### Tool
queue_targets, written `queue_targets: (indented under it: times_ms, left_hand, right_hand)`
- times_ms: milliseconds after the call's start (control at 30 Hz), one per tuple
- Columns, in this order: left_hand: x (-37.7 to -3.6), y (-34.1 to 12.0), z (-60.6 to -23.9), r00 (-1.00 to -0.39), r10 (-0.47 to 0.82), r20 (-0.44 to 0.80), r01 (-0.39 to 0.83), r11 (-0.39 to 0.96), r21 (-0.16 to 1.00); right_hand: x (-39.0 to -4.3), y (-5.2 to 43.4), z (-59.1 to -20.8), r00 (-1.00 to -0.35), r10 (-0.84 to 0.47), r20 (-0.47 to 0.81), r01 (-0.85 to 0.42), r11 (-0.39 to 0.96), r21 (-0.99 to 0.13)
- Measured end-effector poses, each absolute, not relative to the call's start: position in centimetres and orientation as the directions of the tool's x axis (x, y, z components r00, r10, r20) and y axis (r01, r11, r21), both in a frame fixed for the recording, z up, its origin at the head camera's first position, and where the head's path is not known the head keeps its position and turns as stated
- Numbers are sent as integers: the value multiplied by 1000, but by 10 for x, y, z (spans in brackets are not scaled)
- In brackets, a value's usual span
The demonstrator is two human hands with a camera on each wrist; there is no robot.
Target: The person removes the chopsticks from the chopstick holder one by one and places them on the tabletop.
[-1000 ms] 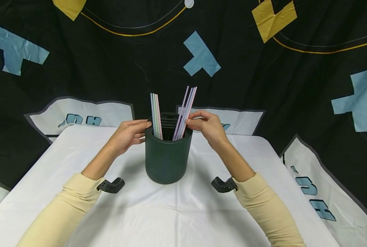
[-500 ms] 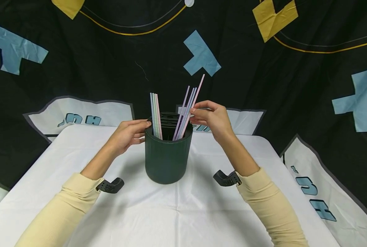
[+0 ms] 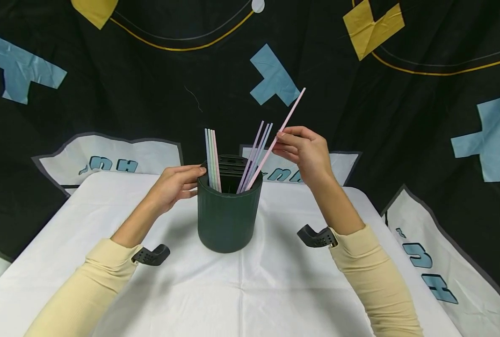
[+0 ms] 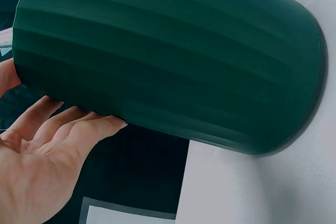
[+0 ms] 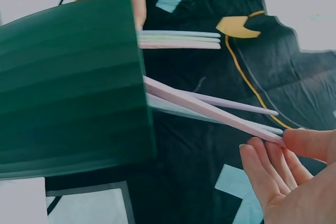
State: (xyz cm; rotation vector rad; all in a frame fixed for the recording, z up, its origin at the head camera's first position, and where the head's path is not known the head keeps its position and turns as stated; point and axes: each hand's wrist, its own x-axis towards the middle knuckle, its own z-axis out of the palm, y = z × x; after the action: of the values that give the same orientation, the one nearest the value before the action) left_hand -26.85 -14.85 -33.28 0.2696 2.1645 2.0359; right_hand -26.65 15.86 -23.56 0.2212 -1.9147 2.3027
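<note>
Pink straw, pinched mid-length by the right hand, slants up rightward, lower end within the green container, whose rim the left hand grips.

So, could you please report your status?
Right hand pinches pink straw, lower end inside green container. Left hand holds container near top. Other straws alongside, nothing visibly blocking.

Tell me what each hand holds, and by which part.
The right hand pinches the pink straw near the middle of its visible length; the left hand grips the dark green container by its left rim.
</note>
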Motion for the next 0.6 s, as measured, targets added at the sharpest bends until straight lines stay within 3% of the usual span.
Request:
queue_targets:
  times_ms: [300,600]
  left_hand:
    - [-267,-149,-333,-971,237,14,30,62,998]
    - [-268,-149,-333,-971,239,17,33,61,998]
  right_hand:
    - [-268,188,-222,-978,77,192,-206,-280,-938]
    - [-269,227,-247,-991,109,77,-81,-28,-996]
